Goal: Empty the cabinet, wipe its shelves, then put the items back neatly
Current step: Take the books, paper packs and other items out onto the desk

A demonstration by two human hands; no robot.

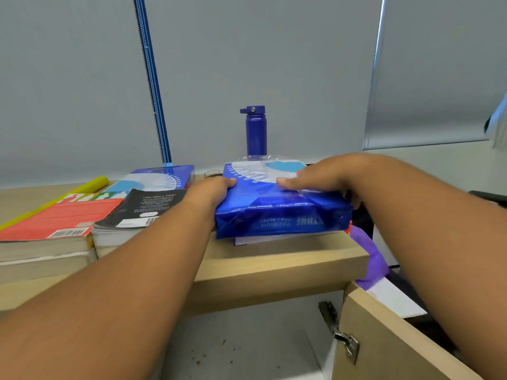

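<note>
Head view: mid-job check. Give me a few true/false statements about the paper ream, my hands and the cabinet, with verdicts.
1. Both the left hand and the right hand grip the blue paper ream. True.
2. The blue bottle lies on its side. False: it stands upright behind the ream.
3. The cabinet door is closed. False: it stands open at the lower right, with its hinge showing.
4. A second ream lies on the cabinet top, left of the held one. True.
5. A yellow roll lies at the far left. True.
</note>
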